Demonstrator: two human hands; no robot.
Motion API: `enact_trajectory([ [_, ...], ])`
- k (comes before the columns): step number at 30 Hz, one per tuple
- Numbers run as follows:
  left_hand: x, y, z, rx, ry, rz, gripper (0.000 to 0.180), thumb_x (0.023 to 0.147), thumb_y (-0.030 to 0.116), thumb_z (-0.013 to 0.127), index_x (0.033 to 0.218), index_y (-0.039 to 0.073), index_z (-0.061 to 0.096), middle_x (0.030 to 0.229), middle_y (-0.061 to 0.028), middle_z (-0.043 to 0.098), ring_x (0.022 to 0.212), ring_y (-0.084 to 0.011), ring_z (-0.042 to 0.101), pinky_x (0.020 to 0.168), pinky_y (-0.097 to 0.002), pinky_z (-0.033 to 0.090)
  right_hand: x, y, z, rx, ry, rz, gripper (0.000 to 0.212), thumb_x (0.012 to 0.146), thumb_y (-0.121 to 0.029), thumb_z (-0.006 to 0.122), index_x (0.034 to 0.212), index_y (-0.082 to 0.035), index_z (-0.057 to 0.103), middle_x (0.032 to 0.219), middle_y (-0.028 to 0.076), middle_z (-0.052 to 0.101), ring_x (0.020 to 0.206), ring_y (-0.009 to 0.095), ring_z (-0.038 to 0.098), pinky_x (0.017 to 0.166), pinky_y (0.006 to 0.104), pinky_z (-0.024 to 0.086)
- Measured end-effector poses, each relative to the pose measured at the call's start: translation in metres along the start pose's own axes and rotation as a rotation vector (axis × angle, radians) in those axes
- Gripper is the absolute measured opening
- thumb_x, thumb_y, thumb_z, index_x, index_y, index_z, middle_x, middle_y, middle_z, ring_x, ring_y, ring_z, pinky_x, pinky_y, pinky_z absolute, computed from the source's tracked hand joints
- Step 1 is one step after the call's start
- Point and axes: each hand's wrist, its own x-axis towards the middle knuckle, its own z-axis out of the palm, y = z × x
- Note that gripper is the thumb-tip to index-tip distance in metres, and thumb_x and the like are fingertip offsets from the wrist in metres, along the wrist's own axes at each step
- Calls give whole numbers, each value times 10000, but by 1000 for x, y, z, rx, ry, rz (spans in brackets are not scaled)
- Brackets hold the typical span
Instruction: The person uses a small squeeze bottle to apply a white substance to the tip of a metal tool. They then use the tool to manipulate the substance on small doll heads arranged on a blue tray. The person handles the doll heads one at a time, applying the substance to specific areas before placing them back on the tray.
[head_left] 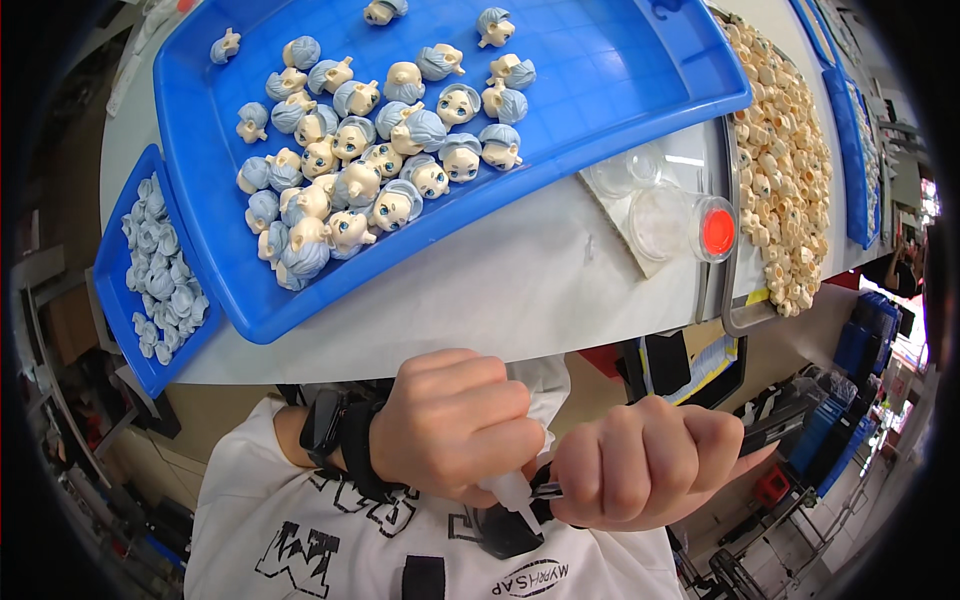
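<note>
Taking the middle of the view as the clock's centre, the left hand [455,428] is at 6 o'clock, its fingers curled in and pinching a whitish tapered nozzle [512,493] whose narrow end points toward 5 o'clock. The right hand [640,466] sits between 4 and 5 o'clock, most of its fingers folded into a fist around a slim metal piece [547,491]; only a short length shows on the fist's 9 o'clock side, just beside the nozzle, and whether the two touch I cannot tell. Both hands are in front of the person's white shirt [300,510], nearer the body than the edge of the white counter [480,300]. A dark watch [322,425] and a black band [358,450] circle the left wrist.

On the counter at 11 o'clock, a large blue tray [620,135] holds many doll heads [352,186] with light-blue hair, heaped toward its 7 o'clock corner. A smaller blue tray [112,285] at 9 o'clock carries light-blue moulded pieces [158,270]. At 2 o'clock stand clear round containers [658,222] and one with red inside [716,230], near a metal tray [745,318] piled with small beige parts [785,165].
</note>
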Motion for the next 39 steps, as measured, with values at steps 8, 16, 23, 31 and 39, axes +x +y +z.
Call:
enact_trajectory([
  [8, 3, 5, 3, -17, 55, -64, 218, 550, 170, 698, 666, 97, 528, 606, -16, 438, 486, -205, 435, 419, -318, 313, -4, 11, 1, -437, -465, -387, 302, 938, -157, 426, 637, -137, 410, 505, -11, 373, 388, 99, 342, 391, 266, 232],
  [16, 4, 9, 2, -55, 40, -88, 228, 592, 213, 701, 702, 95, 540, 627, -19, 431, 509, -208, 435, 431, -325, 321, -3, 8, 4, -590, -666, -410, 326, 956, -190, 450, 636, -134, 437, 518, -9, 406, 401, 99, 373, 406, 270, 265],
  [23, 3, 7, 3, -4, 19, -48, 269, 555, 235, 695, 685, 89, 510, 639, -21, 429, 515, -201, 435, 431, -321, 322, -17, 9, 7, -386, -356, -359, 306, 947, -169, 455, 648, -127, 408, 479, -14, 375, 362, 94, 344, 394, 259, 275],
  [31, 7, 7, 2, 58, 30, 0, 264, 532, 252, 648, 651, 93, 474, 633, -21, 396, 507, -194, 407, 429, -311, 317, -16, -3, 11, -246, -118, -224, 350, 1029, -250, 304, 704, -121, 280, 444, -29, 264, 307, 74, 246, 292, 249, 191],
  [39, 4, 2, 6, 113, 73, 58, 239, 506, 268, 578, 633, 100, 465, 631, -19, 383, 505, -188, 398, 428, -303, 315, -5, 1, 6, -99, 15, 1, 465, 1005, -514, 200, 728, -144, 253, 466, -14, 278, 335, 106, 211, 335, 257, 168],
])
